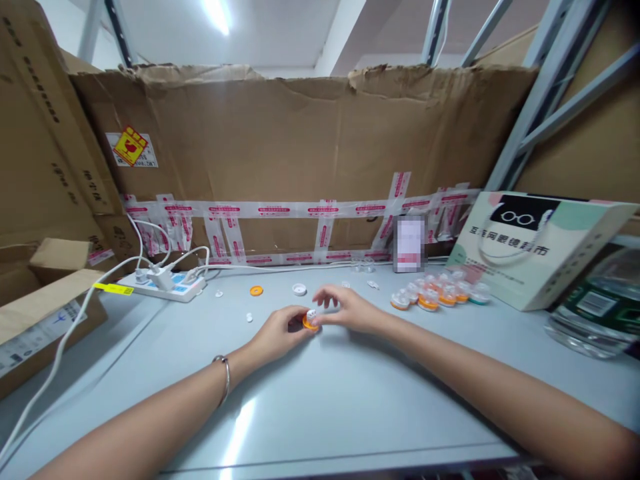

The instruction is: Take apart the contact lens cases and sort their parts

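Observation:
My left hand point(285, 330) pinches a small orange round part point(310, 325) between thumb and fingers, just above the tabletop. A white toothed piece point(311, 315) stands upright in its middle. My right hand point(345, 310) is beside it with fingers curved and apart. Its thumb tip reaches the orange part's right edge; whether it presses on it I cannot tell. Beyond the hands lie an orange ring point(257, 291), a white ring point(299, 289) and a small white piece point(249, 318). Another small white piece point(373, 285) lies further right.
A cluster of orange-and-clear round cases point(435, 292) sits at the right, near a printed box point(535, 247) and a large water bottle point(597, 303). A phone-like object point(410, 243) leans at the back. At left are a power strip point(170, 285) with cables and an open carton point(50, 320).

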A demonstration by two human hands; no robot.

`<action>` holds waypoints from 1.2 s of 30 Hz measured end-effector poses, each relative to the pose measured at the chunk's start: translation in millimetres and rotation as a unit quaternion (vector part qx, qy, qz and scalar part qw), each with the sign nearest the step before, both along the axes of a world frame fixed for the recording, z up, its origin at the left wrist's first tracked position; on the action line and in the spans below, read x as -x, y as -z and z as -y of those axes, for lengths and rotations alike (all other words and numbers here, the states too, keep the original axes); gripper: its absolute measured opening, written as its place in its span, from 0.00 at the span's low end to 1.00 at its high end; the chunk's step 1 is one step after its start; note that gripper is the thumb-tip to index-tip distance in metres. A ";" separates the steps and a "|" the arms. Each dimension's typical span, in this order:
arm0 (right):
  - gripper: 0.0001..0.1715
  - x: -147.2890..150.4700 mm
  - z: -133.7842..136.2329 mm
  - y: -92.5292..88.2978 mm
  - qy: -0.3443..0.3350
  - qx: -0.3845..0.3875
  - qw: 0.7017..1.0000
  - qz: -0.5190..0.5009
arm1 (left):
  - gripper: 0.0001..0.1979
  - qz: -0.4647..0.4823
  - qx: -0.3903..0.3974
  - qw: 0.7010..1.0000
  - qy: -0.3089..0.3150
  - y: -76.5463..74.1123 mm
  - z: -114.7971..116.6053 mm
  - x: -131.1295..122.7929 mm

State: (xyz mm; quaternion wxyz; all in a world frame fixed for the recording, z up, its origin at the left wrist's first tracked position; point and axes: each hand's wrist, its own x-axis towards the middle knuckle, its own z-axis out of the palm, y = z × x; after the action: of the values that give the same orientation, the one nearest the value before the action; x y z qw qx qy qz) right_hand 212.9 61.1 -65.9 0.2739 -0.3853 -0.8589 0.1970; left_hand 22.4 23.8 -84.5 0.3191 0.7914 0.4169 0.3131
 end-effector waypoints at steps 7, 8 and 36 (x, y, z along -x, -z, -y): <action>0.03 16.9 34.8 23.0 0.001 -0.010 0.993 -0.114 | 0.13 -0.004 -0.015 1.000 -0.014 5.2 4.8 -3.5; 0.03 17.5 35.2 24.6 0.002 -0.014 0.993 -0.119 | 0.12 -0.008 -0.015 1.000 -0.020 6.5 5.1 -3.9; 0.03 16.6 42.8 42.4 0.003 -0.086 0.987 -0.136 | 0.06 -0.074 -0.096 0.992 -0.033 12.8 9.8 -10.4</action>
State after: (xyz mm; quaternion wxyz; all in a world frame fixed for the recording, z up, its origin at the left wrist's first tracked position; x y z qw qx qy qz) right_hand 196.2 18.4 -108.3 0.4207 -0.3329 -0.8263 0.1716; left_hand 32.8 14.0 -97.4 0.1996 0.8253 0.4330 0.3025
